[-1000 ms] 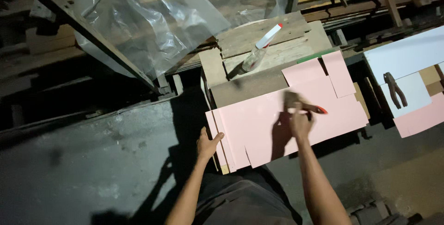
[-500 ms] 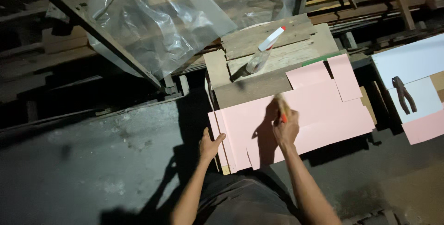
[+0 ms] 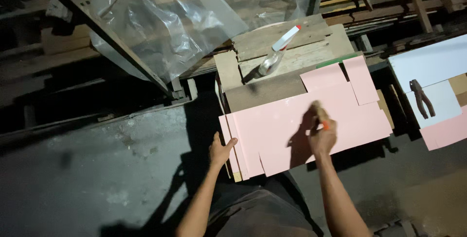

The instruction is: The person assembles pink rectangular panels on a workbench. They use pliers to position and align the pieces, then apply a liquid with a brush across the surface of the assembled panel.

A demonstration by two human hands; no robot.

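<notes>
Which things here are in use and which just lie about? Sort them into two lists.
In use: left hand steadying the pink sheet at its edge; right hand gripping an orange-tipped tool over the sheet.

Lying about: spray bottle on the wooden boards; pliers on the white sheet; clear plastic film.

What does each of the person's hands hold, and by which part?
The right hand holds a small orange-tipped tool; its grip hides the rest. The left hand steadies the pink sheet by its left edge.

Both forearms are reaching forward, bare. The left hand (image 3: 221, 150) is lying spread, fingers open; the right hand (image 3: 322, 137) is curling closed, knuckles up, wrist straight.
</notes>
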